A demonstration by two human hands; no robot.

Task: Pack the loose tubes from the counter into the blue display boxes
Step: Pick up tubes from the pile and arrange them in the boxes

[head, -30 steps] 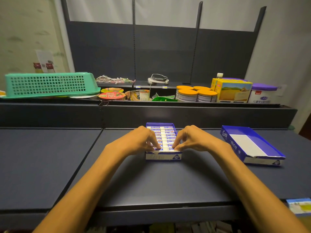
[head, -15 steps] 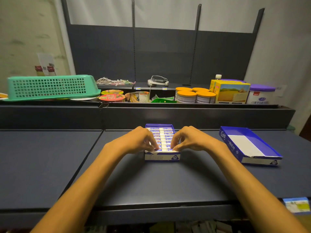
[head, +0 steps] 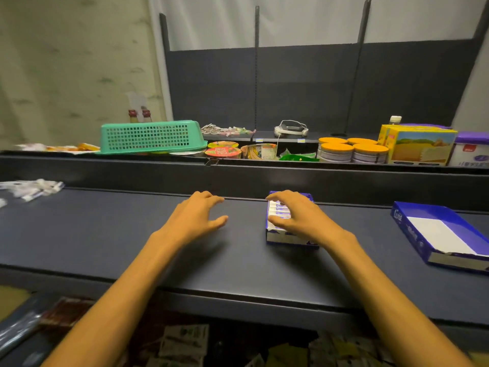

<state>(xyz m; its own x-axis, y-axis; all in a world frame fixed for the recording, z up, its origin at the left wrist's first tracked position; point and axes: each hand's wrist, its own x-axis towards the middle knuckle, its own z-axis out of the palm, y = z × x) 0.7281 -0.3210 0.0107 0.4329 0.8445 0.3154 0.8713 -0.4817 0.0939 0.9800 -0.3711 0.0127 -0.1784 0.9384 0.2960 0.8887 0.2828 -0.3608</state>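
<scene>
Partly hidden by the spread-fingered right hand (head: 299, 217) resting on it — a blue cardboard display box of tubes (head: 280, 235); the left hand (head: 197, 217) hovers open, holding nothing.

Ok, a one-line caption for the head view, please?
Right hand rests on the filled box, left hand hovers open over the counter; loose tubes far left.

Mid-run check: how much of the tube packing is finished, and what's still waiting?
Done: the middle blue box shows packed rows of tubes. In hand: the right hand rests spread over that box; the left hand hovers open above the counter, holding nothing. Left: a pile of loose tubes at far left, and the second blue box at right holds no tubes.
</scene>
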